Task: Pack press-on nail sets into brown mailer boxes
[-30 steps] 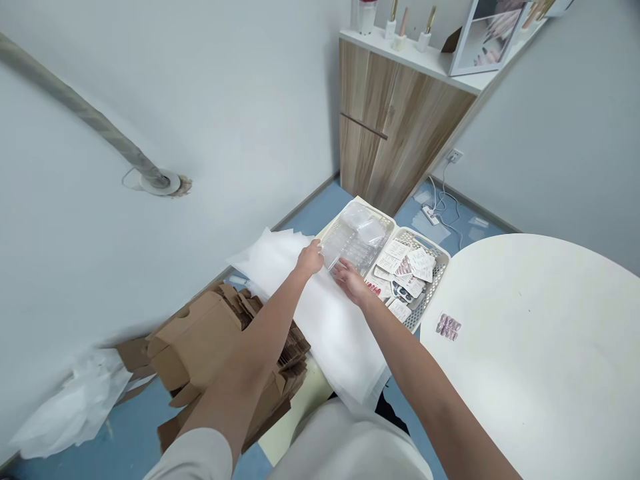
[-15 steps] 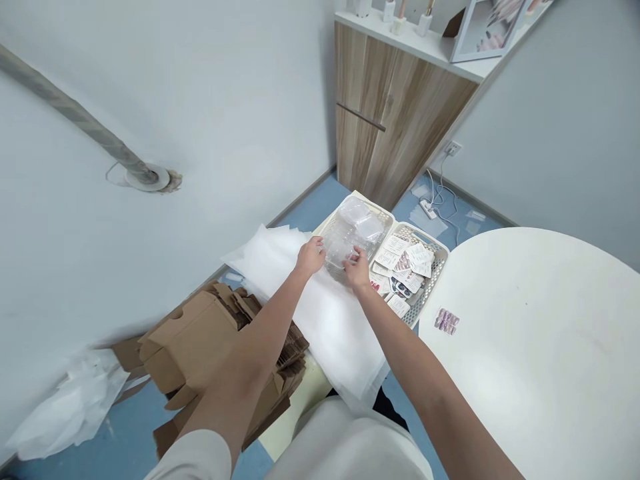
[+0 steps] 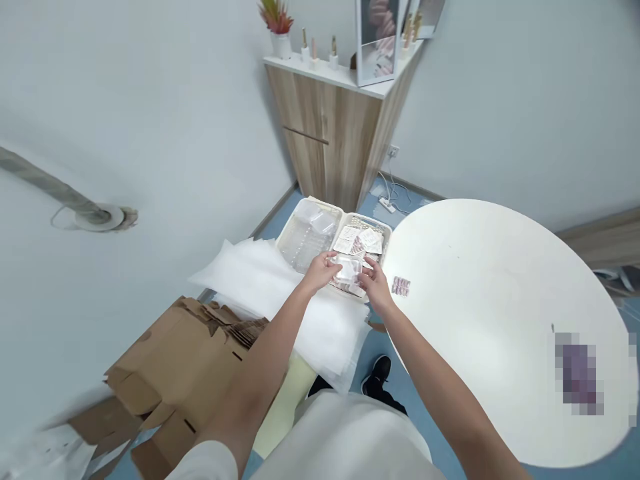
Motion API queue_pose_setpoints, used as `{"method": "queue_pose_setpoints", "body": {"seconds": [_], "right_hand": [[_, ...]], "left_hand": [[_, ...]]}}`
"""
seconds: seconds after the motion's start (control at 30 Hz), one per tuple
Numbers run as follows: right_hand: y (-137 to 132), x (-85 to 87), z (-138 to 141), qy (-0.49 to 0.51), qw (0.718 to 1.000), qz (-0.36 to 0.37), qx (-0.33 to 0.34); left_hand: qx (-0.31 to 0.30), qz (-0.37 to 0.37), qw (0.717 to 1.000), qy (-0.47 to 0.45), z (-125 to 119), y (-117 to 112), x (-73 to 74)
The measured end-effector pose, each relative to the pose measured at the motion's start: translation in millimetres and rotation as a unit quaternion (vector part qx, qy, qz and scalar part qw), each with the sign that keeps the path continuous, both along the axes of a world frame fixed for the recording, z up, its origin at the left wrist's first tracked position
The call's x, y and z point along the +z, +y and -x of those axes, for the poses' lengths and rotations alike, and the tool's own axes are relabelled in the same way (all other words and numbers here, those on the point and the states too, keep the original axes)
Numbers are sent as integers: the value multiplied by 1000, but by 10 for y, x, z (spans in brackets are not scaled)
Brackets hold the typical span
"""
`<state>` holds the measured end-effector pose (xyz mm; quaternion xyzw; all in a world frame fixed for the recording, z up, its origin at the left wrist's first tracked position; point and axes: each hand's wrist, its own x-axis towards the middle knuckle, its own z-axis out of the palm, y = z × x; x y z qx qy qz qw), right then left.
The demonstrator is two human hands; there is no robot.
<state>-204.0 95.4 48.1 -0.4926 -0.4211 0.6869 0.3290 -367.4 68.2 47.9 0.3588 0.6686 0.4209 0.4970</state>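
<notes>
Both my hands hold a small clear plastic box (image 3: pixel 349 269) over the front of the right-hand basket. My left hand (image 3: pixel 319 275) grips its left side with thumb and fingers. My right hand (image 3: pixel 376 285) has its fingers closed on the opposite side. Below and behind the box, the right white basket (image 3: pixel 386 235) contains printed cards (image 3: pixel 371 239), some with nail sets. Beside it, the left white basket (image 3: pixel 281 235) holds stacked clear plastic boxes (image 3: pixel 303 243). A small set of pinkish-purple false nails (image 3: pixel 401 286) lies on the round table near my right hand.
White foam sheets (image 3: pixel 250 267) lie in front of the baskets. Flattened cardboard boxes (image 3: pixel 165 353) are stacked at left. The round white table (image 3: pixel 480 280) fills the right, with a pixelated patch on it. A wooden cabinet (image 3: pixel 320 133) and a power strip (image 3: pixel 387 205) stand behind.
My hands have moved from the left basket's clear boxes toward the right basket, now with one clear box between them. The view has turned to the right.
</notes>
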Motion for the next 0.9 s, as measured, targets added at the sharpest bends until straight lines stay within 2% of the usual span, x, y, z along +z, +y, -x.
{"method": "queue_pose_setpoints", "body": {"seconds": [0.1,0.3,0.4,0.57,0.67,0.73,0.9], "right_hand": [[-113,116,-555,10,1000,-7,-22],[-507,253,-1749,-1,997,-33,-65],[-741,268,-2392,-15,997,-32,-75],[-1078,216,-3330,-21,998,-10,-58],[-1187,184,-3727,-29,998,-4,-63],[-1213,173,-3921,-33,996,2,-82],[-1179,135,-4167,-61,987,-2,-147]], "left_hand": [[-67,8,994,-88,-461,-124,114],[-165,9,981,-102,-1566,-455,243],[-167,3,982,-92,-2151,-613,217],[-156,19,983,-94,-3073,-757,74],[-187,17,978,-92,-3497,-759,14],[-205,7,975,-89,-3699,-735,2],[-246,6,965,-89,-3937,-642,31]]}}
